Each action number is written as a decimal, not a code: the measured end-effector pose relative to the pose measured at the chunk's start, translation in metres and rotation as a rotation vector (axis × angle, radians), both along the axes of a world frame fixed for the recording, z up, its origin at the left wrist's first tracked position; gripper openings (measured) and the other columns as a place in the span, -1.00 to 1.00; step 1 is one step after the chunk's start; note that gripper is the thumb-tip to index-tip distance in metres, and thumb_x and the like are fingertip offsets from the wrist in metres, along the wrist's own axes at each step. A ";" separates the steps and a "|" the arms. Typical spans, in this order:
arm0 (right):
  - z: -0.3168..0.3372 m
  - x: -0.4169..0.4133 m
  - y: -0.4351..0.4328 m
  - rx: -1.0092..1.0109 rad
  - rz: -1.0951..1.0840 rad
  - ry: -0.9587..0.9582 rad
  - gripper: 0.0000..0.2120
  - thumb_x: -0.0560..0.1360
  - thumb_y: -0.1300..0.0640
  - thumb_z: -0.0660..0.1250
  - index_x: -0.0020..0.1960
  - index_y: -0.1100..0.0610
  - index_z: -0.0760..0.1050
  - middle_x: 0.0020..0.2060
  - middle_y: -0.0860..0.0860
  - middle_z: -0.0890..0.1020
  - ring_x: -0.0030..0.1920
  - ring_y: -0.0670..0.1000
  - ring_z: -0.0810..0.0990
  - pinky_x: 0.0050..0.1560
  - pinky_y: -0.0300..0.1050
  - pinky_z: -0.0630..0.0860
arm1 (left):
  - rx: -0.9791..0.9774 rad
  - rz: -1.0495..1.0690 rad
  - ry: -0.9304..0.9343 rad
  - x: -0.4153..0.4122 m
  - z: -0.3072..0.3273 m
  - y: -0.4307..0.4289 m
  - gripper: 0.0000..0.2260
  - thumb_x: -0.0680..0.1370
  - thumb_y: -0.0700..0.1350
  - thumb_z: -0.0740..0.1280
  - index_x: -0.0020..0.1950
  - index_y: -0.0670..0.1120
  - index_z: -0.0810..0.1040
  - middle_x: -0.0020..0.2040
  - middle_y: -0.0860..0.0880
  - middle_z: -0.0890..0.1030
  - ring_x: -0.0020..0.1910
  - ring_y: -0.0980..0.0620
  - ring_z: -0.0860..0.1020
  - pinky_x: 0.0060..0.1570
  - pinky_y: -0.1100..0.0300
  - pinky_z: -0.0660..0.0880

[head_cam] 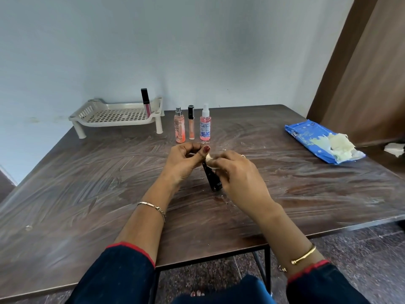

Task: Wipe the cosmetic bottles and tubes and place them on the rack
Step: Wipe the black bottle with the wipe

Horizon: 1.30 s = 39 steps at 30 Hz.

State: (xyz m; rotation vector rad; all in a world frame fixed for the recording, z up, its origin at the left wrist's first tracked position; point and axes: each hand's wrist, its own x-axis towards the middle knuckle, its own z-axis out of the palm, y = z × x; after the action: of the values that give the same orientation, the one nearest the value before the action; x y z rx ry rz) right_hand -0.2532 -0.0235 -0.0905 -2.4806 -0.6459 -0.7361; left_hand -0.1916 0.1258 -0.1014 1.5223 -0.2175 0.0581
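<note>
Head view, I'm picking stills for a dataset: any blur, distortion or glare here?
Head view: wide-lens distortion bows the table edges; the right hand and its wipe on the black tube are slightly motion-smeared; the pink spray bottle behind is fairly sharp; light is soft, no hard glare, faint shadows.

rack front — open | right leg — three bottles just beside
</note>
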 end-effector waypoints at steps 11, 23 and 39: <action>-0.020 -0.023 -0.018 -0.124 0.039 0.077 -0.80 0.39 0.36 0.40 -0.03 0.15 0.63 -0.21 0.03 0.56 -0.29 0.15 0.57 -0.36 0.05 0.54 | -0.002 -0.002 0.029 0.000 0.000 0.000 -0.94 0.45 -0.13 0.43 -0.14 -0.11 0.62 -0.20 -0.09 0.61 -0.12 -0.03 0.58 0.06 0.06 0.58; -0.022 -0.024 -0.026 0.083 0.040 0.236 -0.78 0.39 0.31 0.42 -0.06 0.04 0.66 -0.23 -0.19 0.56 -0.15 -0.11 0.58 -0.13 -0.24 0.50 | -0.096 -0.067 0.073 -0.004 0.003 0.002 -0.80 0.34 -0.06 0.46 -0.13 -0.13 0.61 -0.23 -0.04 0.60 -0.20 0.08 0.59 -0.08 0.17 0.59; -0.006 -0.025 -0.015 0.683 -0.022 0.208 -0.87 0.39 0.22 0.51 -0.18 0.05 0.58 -0.25 -0.12 0.68 -0.18 -0.16 0.66 -0.14 -0.36 0.54 | -0.139 -0.055 0.064 -0.008 0.007 0.003 -0.74 0.27 -0.05 0.50 -0.18 -0.18 0.59 -0.30 -0.04 0.60 -0.29 0.07 0.59 -0.17 0.17 0.60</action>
State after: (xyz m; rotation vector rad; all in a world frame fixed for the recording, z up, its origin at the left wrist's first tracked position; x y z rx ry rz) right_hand -0.2777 -0.0386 -0.0967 -1.8948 -0.2310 -0.5709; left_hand -0.1998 0.1289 -0.0948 1.3767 -0.2006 -0.0188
